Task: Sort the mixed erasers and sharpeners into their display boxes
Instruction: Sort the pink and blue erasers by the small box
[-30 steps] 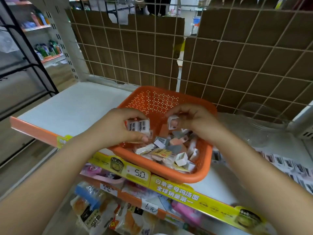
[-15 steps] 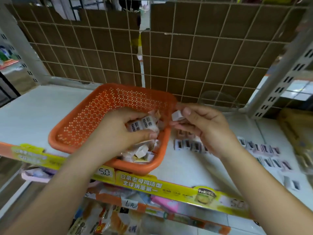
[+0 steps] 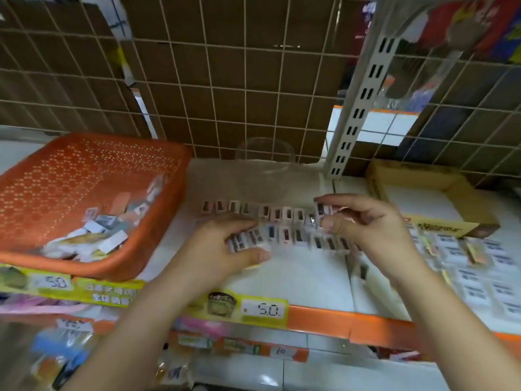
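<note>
Right hand (image 3: 363, 221) is pinching a small, light, rigid sharpener (image 3: 321, 209) by its sides at the shelf's (image 3: 296, 280) back edge; left hand (image 3: 222, 249) is gripping erasers (image 3: 245, 241).

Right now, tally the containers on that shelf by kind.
Orange basket: 1
Cardboard box: 1
Clear plastic tub: 1
Total: 3
Loose erasers and sharpeners are too blurred to count.

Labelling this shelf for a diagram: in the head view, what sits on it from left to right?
Orange basket → left hand gripping erasers → right hand pinching a sharpener → cardboard box.
</note>
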The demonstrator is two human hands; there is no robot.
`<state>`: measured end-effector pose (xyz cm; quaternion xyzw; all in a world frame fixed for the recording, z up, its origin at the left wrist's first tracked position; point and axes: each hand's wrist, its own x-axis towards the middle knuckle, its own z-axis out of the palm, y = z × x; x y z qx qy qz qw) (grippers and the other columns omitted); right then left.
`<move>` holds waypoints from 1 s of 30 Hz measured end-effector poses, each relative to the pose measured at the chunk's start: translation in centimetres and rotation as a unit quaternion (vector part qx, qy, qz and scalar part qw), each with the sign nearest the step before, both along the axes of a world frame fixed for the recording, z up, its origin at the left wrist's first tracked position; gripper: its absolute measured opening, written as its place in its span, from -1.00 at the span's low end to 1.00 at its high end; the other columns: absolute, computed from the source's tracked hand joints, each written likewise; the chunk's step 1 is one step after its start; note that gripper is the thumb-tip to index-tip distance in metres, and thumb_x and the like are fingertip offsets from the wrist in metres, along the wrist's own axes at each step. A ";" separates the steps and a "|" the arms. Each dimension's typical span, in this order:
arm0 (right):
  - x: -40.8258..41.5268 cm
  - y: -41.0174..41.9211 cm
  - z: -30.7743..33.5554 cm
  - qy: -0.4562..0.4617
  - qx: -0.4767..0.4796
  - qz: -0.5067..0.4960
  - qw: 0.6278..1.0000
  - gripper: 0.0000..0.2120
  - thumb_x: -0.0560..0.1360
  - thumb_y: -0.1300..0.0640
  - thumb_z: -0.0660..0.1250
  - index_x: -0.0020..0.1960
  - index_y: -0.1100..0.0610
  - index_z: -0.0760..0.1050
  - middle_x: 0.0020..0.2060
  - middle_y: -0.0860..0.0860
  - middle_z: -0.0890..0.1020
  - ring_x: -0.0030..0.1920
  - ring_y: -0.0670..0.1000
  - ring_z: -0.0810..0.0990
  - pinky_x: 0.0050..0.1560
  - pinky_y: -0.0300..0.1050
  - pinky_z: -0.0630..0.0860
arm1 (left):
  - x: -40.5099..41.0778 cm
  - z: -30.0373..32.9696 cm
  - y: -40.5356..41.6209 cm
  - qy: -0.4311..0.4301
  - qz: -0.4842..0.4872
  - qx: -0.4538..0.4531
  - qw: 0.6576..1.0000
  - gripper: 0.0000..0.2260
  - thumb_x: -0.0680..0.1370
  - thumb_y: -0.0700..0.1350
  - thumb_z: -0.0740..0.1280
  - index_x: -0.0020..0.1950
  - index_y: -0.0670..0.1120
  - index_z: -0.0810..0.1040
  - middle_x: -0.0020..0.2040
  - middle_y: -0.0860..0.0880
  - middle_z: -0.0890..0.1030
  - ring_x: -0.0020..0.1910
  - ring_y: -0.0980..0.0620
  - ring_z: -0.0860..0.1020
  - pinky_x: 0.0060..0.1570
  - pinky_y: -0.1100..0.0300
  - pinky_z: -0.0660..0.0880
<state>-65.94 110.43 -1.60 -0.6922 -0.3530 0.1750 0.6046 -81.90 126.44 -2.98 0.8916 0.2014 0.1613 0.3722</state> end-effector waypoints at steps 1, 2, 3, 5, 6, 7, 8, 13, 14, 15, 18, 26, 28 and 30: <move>0.8 -1.0 -0.4 -0.015 -0.010 0.002 1.000 -0.73 0.19 0.21 0.47 -0.15 -0.04 0.60 -0.18 -0.21 0.67 -0.13 -0.19 0.60 -0.05 -0.38 0.52 | 0.5 -0.6 -0.7 0.007 -0.001 -0.005 1.000 -0.26 0.13 0.33 0.34 0.19 -0.05 0.57 0.06 0.15 0.49 0.08 0.23 0.42 -0.03 0.68 0.18; 1.4 -1.9 -0.8 -0.033 -0.020 0.009 0.999 -0.71 0.21 0.28 0.48 -0.15 -0.03 0.60 -0.15 -0.19 0.67 -0.10 -0.23 0.59 -0.05 -0.43 0.49 | 0.9 -1.2 -1.4 0.017 0.001 -0.012 1.000 -0.23 0.11 0.35 0.30 0.20 -0.05 0.56 0.07 0.16 0.48 0.10 0.22 0.42 -0.02 0.67 0.18; 1.9 -2.7 -1.2 -0.051 -0.033 0.019 0.998 -0.69 0.23 0.35 0.48 -0.14 0.01 0.60 -0.10 -0.15 0.65 -0.07 -0.26 0.58 -0.05 -0.47 0.46 | 1.3 -1.7 -2.1 0.025 0.005 -0.018 1.000 -0.22 0.11 0.34 0.30 0.21 -0.06 0.56 0.06 0.16 0.47 0.10 0.20 0.43 -0.03 0.66 0.19; 2.6 -3.9 -2.4 -0.105 -0.066 0.037 0.992 -0.69 0.25 0.36 0.50 -0.08 0.08 0.62 -0.03 -0.03 0.62 -0.02 -0.29 0.55 -0.05 -0.51 0.44 | 1.8 -2.5 -3.2 0.033 0.019 -0.030 0.999 -0.23 0.11 0.32 0.34 0.21 -0.07 0.55 0.06 0.13 0.48 0.10 0.14 0.47 -0.04 0.62 0.25; 2.8 -4.3 -3.1 -0.136 -0.082 0.043 0.986 -0.69 0.24 0.31 0.52 -0.06 0.10 0.62 -0.03 -0.02 0.60 0.00 -0.27 0.54 -0.05 -0.50 0.44 | 2.0 -2.7 -3.7 0.035 0.027 -0.039 0.998 -0.26 0.12 0.29 0.37 0.21 -0.07 0.55 0.06 0.11 0.49 0.08 0.12 0.49 -0.04 0.57 0.31; 2.9 -4.7 -3.7 -0.165 -0.094 0.044 0.981 -0.69 0.23 0.22 0.54 -0.05 0.10 0.62 -0.05 -0.03 0.58 0.01 -0.21 0.53 -0.04 -0.46 0.46 | 2.1 -2.9 -4.2 0.039 0.033 -0.046 0.998 -0.30 0.15 0.24 0.40 0.22 -0.08 0.55 0.05 0.09 0.49 0.07 0.09 0.49 -0.04 0.50 0.36; 3.0 -4.9 -4.4 -0.199 -0.103 0.047 0.973 -0.69 0.21 0.13 0.53 -0.04 0.10 0.63 -0.09 -0.04 0.57 -0.01 -0.16 0.53 -0.04 -0.42 0.48 | 2.2 -3.1 -4.7 0.042 0.035 -0.049 0.997 -0.35 0.20 0.19 0.44 0.23 -0.08 0.54 0.05 0.07 0.48 0.05 0.08 0.49 -0.04 0.46 0.37; 2.1 -5.1 -5.6 -0.375 -0.152 0.055 0.913 -0.69 0.26 -0.07 0.41 -0.15 0.13 0.66 -0.22 -0.01 0.63 -0.17 0.04 0.59 -0.14 -0.26 0.47 | 2.4 -3.4 -5.6 0.037 0.037 -0.036 0.998 -0.51 0.36 -0.07 0.50 0.26 -0.10 0.51 -0.02 0.12 0.45 -0.02 0.11 0.46 -0.11 0.56 0.30; 2.0 -5.0 -5.7 -0.412 -0.161 0.046 0.896 -0.67 0.28 -0.11 0.36 -0.16 0.12 0.66 -0.24 -0.02 0.65 -0.18 0.08 0.58 -0.15 -0.22 0.47 | 2.4 -3.5 -5.6 0.034 0.037 -0.029 0.998 -0.51 0.36 -0.07 0.49 0.26 -0.10 0.51 -0.01 0.11 0.44 -0.01 0.11 0.45 -0.11 0.56 0.29; 2.0 -4.8 -5.8 -0.441 -0.172 0.036 0.880 -0.66 0.29 -0.14 0.32 -0.17 0.12 0.66 -0.25 -0.03 0.66 -0.20 0.10 0.57 -0.16 -0.18 0.49 | 2.5 -3.5 -5.6 0.031 0.035 -0.020 0.999 -0.51 0.37 -0.06 0.49 0.27 -0.09 0.50 0.01 0.09 0.44 0.00 0.11 0.44 -0.11 0.55 0.29; 1.7 -4.7 -6.1 -0.463 -0.213 0.017 0.860 -0.67 0.27 -0.15 0.35 -0.21 0.10 0.66 -0.30 -0.06 0.67 -0.23 0.12 0.57 -0.18 -0.06 0.54 | 2.5 -3.4 -5.4 0.031 0.022 -0.001 0.999 -0.50 0.38 -0.05 0.48 0.29 -0.10 0.49 0.07 0.04 0.46 0.03 0.11 0.42 -0.05 0.40 0.29; 1.2 -4.9 -6.3 -0.455 -0.267 0.010 0.849 -0.73 0.19 -0.03 0.41 -0.23 0.14 0.66 -0.31 -0.03 0.68 -0.23 0.11 0.58 -0.26 0.00 0.57 | 2.6 -3.9 -4.9 0.020 0.005 -0.003 1.000 -0.50 0.37 -0.08 0.49 0.28 -0.10 0.49 0.13 0.02 0.47 0.04 0.15 0.39 -0.07 0.50 0.26; 1.1 -5.0 -6.3 -0.465 -0.268 0.007 0.844 -0.75 0.21 -0.03 0.40 -0.25 0.13 0.67 -0.29 -0.04 0.68 -0.22 0.11 0.57 -0.26 0.00 0.57 | 2.5 -4.1 -5.0 0.019 0.007 -0.027 0.999 -0.49 0.37 -0.10 0.49 0.29 -0.09 0.48 0.09 0.08 0.43 0.06 0.14 0.41 -0.07 0.58 0.25; 1.1 -5.0 -6.2 -0.468 -0.251 0.004 0.847 -0.73 0.27 -0.06 0.35 -0.24 0.12 0.67 -0.24 -0.02 0.67 -0.20 0.11 0.56 -0.21 -0.07 0.54 | 2.4 -4.1 -5.1 0.010 0.008 -0.047 0.999 -0.45 0.36 -0.12 0.50 0.32 -0.05 0.45 0.10 0.10 0.41 0.12 0.09 0.43 0.00 0.48 0.30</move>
